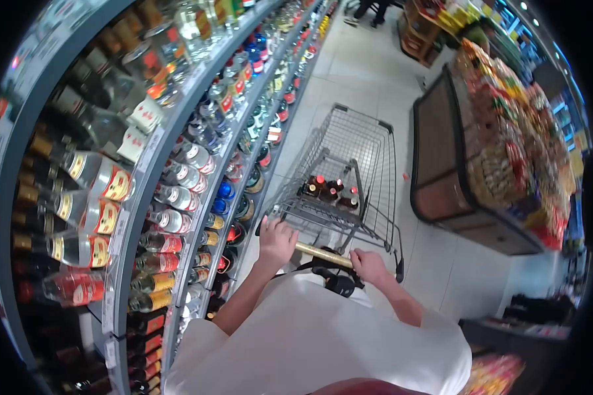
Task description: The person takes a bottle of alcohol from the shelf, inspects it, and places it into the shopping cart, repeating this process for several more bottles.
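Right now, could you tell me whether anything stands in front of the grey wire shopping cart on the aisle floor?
Nothing visible does: the pale tiled floor just ahead of the grey wire shopping cart is bare. Bottle shelves flank it left, a dark snack display right.

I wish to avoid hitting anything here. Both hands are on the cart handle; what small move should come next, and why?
Probably a gentle push straight ahead. The left hand and right hand grip the handle, the cart points along the aisle, the floor before it looks free, while bottle shelves stand close on its left and a bin on its right.
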`<state>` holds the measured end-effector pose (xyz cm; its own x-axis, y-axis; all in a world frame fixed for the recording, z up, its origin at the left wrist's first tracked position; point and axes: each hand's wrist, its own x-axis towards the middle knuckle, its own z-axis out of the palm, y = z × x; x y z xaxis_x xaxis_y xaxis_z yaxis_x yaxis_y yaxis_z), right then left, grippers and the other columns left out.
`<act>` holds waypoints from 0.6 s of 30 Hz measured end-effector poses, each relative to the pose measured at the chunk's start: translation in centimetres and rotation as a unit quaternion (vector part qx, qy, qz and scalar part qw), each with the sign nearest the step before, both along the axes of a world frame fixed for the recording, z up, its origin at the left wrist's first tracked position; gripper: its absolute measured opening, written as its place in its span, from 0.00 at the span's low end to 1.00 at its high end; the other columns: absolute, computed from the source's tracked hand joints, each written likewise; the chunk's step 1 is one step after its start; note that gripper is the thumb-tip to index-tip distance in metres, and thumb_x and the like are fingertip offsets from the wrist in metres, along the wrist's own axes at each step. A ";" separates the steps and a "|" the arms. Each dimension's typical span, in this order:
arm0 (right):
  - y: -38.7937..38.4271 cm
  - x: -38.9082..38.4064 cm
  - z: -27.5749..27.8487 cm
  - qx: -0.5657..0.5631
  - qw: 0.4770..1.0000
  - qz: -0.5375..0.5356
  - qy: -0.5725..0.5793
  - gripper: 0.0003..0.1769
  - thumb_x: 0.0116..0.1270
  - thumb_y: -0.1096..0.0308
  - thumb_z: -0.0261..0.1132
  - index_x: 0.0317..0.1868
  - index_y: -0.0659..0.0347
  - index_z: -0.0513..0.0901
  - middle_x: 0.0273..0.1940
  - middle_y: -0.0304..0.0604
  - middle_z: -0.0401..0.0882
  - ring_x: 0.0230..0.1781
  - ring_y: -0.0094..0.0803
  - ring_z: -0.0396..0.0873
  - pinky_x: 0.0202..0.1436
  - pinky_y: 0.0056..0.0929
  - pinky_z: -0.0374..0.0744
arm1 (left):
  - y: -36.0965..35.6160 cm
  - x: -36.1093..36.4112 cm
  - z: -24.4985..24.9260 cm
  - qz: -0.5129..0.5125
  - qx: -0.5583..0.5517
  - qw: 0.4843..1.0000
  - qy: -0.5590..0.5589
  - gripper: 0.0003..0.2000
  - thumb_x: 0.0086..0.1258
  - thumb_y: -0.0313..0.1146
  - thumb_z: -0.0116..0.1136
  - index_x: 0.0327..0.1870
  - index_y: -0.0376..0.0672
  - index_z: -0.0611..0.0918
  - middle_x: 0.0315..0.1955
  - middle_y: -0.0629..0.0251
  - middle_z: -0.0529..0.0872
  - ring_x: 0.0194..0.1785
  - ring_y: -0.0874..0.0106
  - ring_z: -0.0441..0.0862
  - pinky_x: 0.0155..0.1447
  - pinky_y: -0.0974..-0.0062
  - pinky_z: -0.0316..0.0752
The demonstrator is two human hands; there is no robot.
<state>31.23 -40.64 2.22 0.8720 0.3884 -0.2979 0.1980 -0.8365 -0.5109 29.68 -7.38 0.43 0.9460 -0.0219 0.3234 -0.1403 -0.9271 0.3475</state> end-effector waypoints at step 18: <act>0.5 -3.3 -0.6 -0.017 0.998 -0.021 -0.049 0.19 0.80 0.54 0.59 0.38 0.59 0.85 0.27 0.57 0.85 0.30 0.60 0.85 0.38 0.58 0.82 | 0.6 -4.1 2.1 -0.012 -0.079 0.994 0.070 0.15 0.78 0.42 0.61 0.31 0.42 0.87 0.30 0.58 0.89 0.45 0.56 0.85 0.76 0.47 0.65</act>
<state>27.94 -40.09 1.57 0.9126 0.3422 -0.2235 0.2098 -0.8615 -0.4623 25.60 -6.78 2.52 0.9819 -0.0043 0.1893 -0.1015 -0.8560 0.5069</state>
